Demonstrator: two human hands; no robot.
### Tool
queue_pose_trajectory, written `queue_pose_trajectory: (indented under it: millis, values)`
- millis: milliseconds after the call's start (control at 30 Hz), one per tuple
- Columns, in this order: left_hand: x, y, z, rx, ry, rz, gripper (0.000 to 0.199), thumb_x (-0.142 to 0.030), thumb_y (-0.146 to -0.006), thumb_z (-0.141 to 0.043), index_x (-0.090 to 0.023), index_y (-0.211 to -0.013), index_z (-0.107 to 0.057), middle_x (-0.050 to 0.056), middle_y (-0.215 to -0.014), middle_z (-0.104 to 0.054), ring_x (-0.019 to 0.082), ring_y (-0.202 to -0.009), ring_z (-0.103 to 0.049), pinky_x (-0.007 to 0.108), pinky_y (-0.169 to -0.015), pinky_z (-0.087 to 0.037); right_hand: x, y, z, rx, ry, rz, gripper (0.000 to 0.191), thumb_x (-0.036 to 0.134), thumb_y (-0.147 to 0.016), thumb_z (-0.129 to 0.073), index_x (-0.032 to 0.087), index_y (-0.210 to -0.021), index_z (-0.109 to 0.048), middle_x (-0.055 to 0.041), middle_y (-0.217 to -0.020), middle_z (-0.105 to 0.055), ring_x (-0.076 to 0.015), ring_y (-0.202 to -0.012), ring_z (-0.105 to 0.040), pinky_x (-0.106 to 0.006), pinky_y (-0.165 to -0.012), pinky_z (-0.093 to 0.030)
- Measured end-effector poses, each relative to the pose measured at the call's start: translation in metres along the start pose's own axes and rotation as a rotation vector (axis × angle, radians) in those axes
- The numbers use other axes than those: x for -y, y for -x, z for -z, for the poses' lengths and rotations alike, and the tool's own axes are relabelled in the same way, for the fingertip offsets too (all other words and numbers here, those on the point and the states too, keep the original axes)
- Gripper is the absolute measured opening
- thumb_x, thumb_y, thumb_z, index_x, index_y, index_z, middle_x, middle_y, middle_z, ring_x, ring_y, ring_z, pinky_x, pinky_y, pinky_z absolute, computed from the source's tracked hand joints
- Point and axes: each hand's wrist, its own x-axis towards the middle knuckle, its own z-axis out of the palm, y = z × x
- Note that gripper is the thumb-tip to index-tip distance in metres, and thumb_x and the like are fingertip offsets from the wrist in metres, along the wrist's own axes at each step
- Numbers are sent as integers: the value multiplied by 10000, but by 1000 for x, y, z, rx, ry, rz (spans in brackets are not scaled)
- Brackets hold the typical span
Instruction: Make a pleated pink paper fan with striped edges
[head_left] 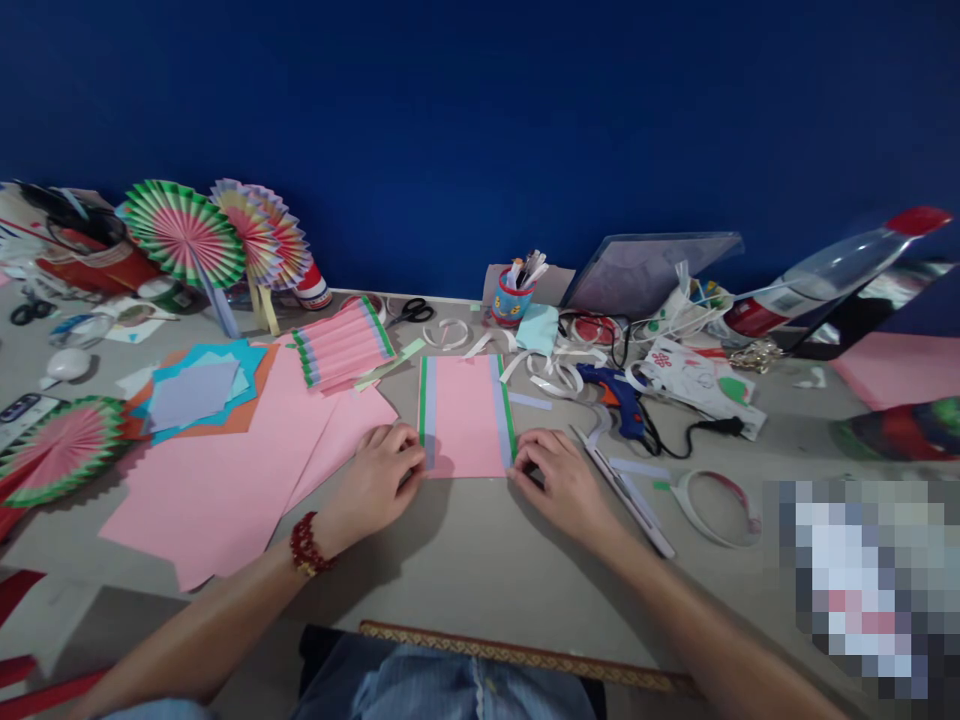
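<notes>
A pink paper sheet [465,410] with green and lilac strips down both long sides lies flat at the table's middle. My left hand [379,478] pinches its near left corner, fingers curled on the edge. My right hand [559,480] grips the near right corner the same way. A red bead bracelet [306,545] is on my left wrist. A pleated pink sheet [343,350] with the same striped edges lies just beyond, to the left.
Large pink sheets [225,480] and a stack of coloured squares [196,392] lie at left. Finished paper fans [184,232] stand at the back left. A blue glue gun [619,392], a ruler [622,490], scissors [411,312], a pen cup [512,298] and paper scraps crowd the right.
</notes>
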Motion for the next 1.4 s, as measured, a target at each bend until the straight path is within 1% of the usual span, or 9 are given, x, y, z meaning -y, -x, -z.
queue_pose_trajectory:
  millis: [267,433,533,633,767,933,1100,1200,1400]
  values:
    - [5,3,-6,-32,89,43,75,-129,-865,-532,-203,-876,-536,60,-1033,-552,246,-1007,-527,426,-897,-450,-3,2,0,-27,-50,23,25,203,-883,-578,211,-883,-601,-78,-985,-638,-248,-977,-573,-387,-878,-437]
    - [8,7,-9,-61,178,26,208,-80,-853,-511,-210,-1014,-531,75,-1097,-565,254,-1098,-520,438,-946,-455,-4,5,-1,7,-28,61,152,199,-926,-551,226,-1027,-661,-92,-1137,-623,-246,-1074,-560,-408,-939,-431]
    - [7,8,-7,-32,121,-22,422,-39,-845,-479,-244,-1205,-557,93,-1222,-544,258,-1175,-498,463,-1006,-442,-6,7,-3,40,40,113,340,83,-885,-527,279,-1111,-689,-80,-1253,-597,-263,-1174,-511,-445,-988,-412]
    - [5,8,-7,30,-23,-117,739,33,-785,-458,-394,-1387,-488,66,-1437,-431,278,-1288,-443,551,-1108,-339,-6,7,-6,75,126,190,564,-17,-823,-512,376,-1193,-677,-39,-1367,-551,-270,-1261,-454,-498,-1066,-357]
    - [2,9,-9,96,-183,-205,902,62,-741,-468,-514,-1431,-393,-10,-1626,-203,350,-1434,-286,672,-1136,-195,-6,6,-5,112,167,234,582,-6,-840,-540,421,-1215,-667,-33,-1441,-512,-264,-1288,-458,-526,-1104,-326]
    - [0,13,-7,137,-232,-215,790,-23,-814,-508,-464,-1458,-386,-11,-1646,-175,374,-1474,-215,680,-1145,-178,-7,5,-4,145,175,259,571,13,-831,-584,421,-1221,-670,-49,-1475,-500,-292,-1310,-463,-554,-1090,-343]
    - [0,22,1,128,-231,-239,571,-335,-937,-552,-395,-1480,-386,28,-1639,-206,383,-1479,-202,693,-1147,-165,-8,5,-4,157,181,263,617,-9,-817,-585,434,-1240,-655,-35,-1486,-495,-279,-1319,-471,-548,-1102,-341]
    - [1,29,3,111,-238,-242,591,-492,-949,-524,-359,-1501,-357,50,-1620,-263,370,-1482,-208,684,-1151,-171,-8,4,-4,165,178,263,646,-22,-824,-564,444,-1266,-633,-32,-1498,-482,-267,-1328,-470,-551,-1111,-330]
    - [7,48,4,77,-295,-181,587,-473,-967,-506,-339,-1513,-337,61,-1596,-321,340,-1483,-238,643,-1165,-196,-6,3,-2,144,148,265,606,-7,-830,-560,426,-1242,-656,-34,-1484,-500,-264,-1312,-487,-546,-1108,-338]
